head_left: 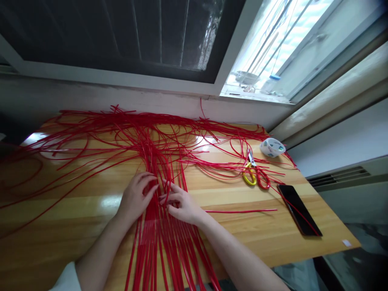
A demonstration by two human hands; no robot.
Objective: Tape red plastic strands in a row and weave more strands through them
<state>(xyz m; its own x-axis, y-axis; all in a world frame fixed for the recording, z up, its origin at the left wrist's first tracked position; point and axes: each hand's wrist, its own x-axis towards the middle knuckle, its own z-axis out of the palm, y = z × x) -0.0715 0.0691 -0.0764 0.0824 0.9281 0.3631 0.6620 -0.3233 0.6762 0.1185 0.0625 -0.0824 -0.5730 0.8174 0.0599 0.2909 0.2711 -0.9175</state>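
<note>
Many long red plastic strips lie spread over a wooden table, crossing in the middle and running toward me in a tight bundle. My left hand rests on the crossing with fingers curled over the strips. Close beside it, my right hand pinches a few of the red strips between fingertips at the same crossing. Both forearms reach in from the bottom edge.
Scissors with one yellow and one red handle lie to the right among strips. A roll of tape sits behind them, near the wall. A black phone lies near the table's right edge. A window sill runs along the back.
</note>
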